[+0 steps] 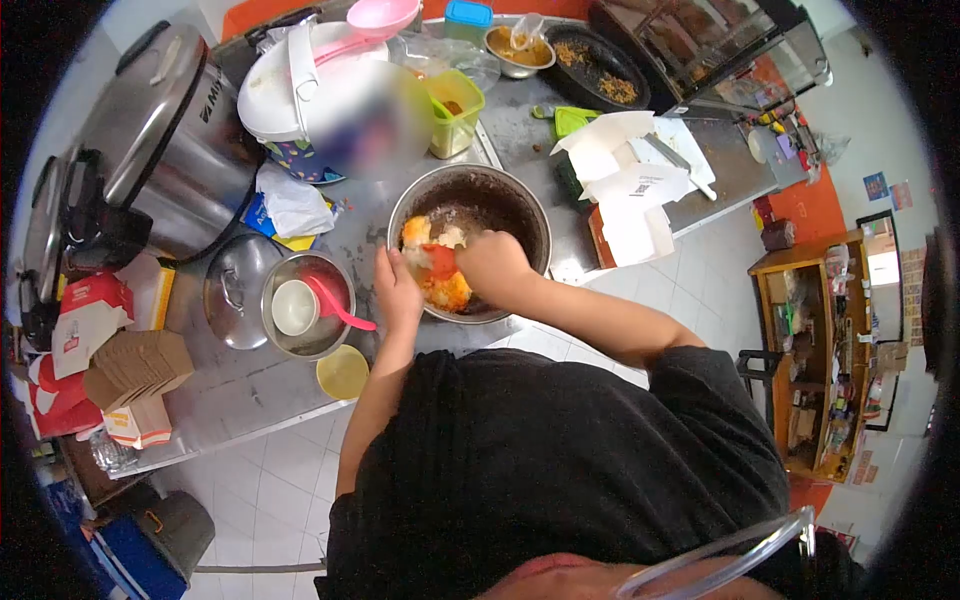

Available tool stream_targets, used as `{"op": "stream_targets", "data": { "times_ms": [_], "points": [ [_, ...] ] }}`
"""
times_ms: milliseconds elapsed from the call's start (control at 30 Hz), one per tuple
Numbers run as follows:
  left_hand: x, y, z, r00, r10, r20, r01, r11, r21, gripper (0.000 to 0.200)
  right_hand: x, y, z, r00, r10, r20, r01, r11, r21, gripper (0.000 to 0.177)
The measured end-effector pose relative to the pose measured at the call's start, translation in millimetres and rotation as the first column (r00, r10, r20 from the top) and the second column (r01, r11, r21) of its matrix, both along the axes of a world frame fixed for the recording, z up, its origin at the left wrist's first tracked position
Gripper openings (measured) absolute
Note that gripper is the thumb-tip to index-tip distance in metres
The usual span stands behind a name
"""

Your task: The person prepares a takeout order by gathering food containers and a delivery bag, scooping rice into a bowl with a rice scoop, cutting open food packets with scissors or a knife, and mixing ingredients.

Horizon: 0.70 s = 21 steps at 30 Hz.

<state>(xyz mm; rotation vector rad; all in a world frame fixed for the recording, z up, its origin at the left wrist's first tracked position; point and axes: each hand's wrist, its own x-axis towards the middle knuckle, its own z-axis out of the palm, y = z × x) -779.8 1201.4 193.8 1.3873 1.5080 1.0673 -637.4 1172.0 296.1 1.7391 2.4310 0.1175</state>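
A round metal pot (pixel 540 210) stands on the steel counter near its front edge, with white rice and orange-coloured food (pixel 447 294) in it. At the pot's left side, my left hand (pixel 399 290) grips the rim. My right hand (pixel 497 266) is closed over the pot and holds a red spatula (pixel 438 262), its blade down among the rice. The spatula's handle is hidden by my fingers.
Left of the pot are a metal bowl (pixel 345 340) with a white cup (pixel 296 307) and pink spoon (pixel 340 304), and a yellow bowl (pixel 342 373). Open white boxes (pixel 625 190) lie right. Behind stand a green container (pixel 457 133) and a black pan (pixel 597 75).
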Motion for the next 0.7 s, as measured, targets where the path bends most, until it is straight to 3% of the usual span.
{"op": "stream_targets", "data": {
  "times_ms": [67, 133, 167, 200, 267, 333, 367, 400, 467, 533, 567, 600, 667, 700],
  "points": [
    [5.5, -3.4, 4.2, 0.999, 0.041, 0.027, -0.042, 0.999, 0.02, 0.044, 2.0, -5.5, 9.4, 0.999, 0.008, -0.036, -0.009, 1.0, -0.006, 0.009],
    [10.0, -11.4, 11.9, 0.981, 0.125, 0.146, -0.128, 0.992, 0.009, 0.044, -2.1, -10.1, 1.2, 0.999, 0.033, 0.022, -0.027, 0.971, -0.236, 0.01],
    [9.4, -15.7, 13.8, 0.984, 0.109, 0.14, -0.111, 0.994, 0.006, 0.044, 5.7, -0.1, -9.9, 0.999, -0.004, 0.041, 0.014, 0.967, -0.253, 0.01],
    [8.0, -16.9, 15.7, 0.991, 0.119, 0.068, -0.122, 0.992, 0.03, 0.044, 18.6, 18.3, -14.8, 0.996, -0.084, 0.02, 0.086, 0.963, -0.255, 0.01],
    [6.9, -16.1, 21.9, 0.99, 0.141, -0.001, -0.141, 0.988, 0.065, 0.044, 28.6, 41.7, 3.8, 0.993, 0.004, 0.122, 0.002, 0.999, -0.049, 0.01],
    [2.6, -24.8, 25.4, 0.997, 0.067, 0.048, -0.062, 0.994, -0.087, 0.042, 37.3, 50.9, 19.5, 0.983, 0.06, 0.175, -0.055, 0.998, -0.034, 0.011],
    [4.1, -31.6, 22.6, 0.997, 0.067, 0.045, -0.063, 0.994, -0.087, 0.042, 39.1, 48.5, 22.6, 0.977, 0.031, 0.209, 0.002, 0.988, -0.157, 0.008],
    [8.6, -38.6, 19.1, 0.989, 0.149, 0.026, -0.147, 0.987, -0.069, 0.041, 41.8, 41.6, 22.5, 0.978, 0.032, 0.207, 0.0, 0.988, -0.154, 0.008],
    [16.8, -40.2, 16.9, 0.971, 0.239, 0.016, -0.238, 0.97, -0.047, 0.04, 42.0, 21.3, 17.0, 0.989, 0.096, 0.116, -0.037, 0.903, -0.429, 0.011],
    [21.3, -43.7, 17.9, 0.948, 0.268, 0.172, -0.298, 0.937, 0.181, 0.037, 28.4, 7.4, 0.3, 0.995, 0.061, 0.084, -0.013, 0.879, -0.476, 0.014],
    [21.9, -46.1, 16.4, 0.948, 0.27, 0.171, -0.3, 0.936, 0.183, 0.037, 22.5, 6.6, -21.8, 0.998, -0.06, -0.017, 0.046, 0.89, -0.454, 0.016],
    [22.0, -48.3, 13.2, 0.945, 0.297, 0.133, -0.313, 0.943, 0.116, 0.037, 24.2, 10.3, -37.6, 0.998, -0.055, -0.017, 0.042, 0.892, -0.449, 0.016],
    [16.5, -49.2, 12.1, 0.939, 0.331, 0.095, -0.337, 0.94, 0.059, 0.036, 29.3, 26.9, -62.8, 0.876, -0.287, -0.388, 0.034, 0.839, -0.543, 0.02],
    [12.3, -51.1, 12.3, 0.95, 0.275, 0.15, -0.282, 0.959, 0.026, 0.036, 33.0, 32.4, -48.6, 0.807, -0.279, -0.521, -0.053, 0.844, -0.534, 0.023]
  ]
}}
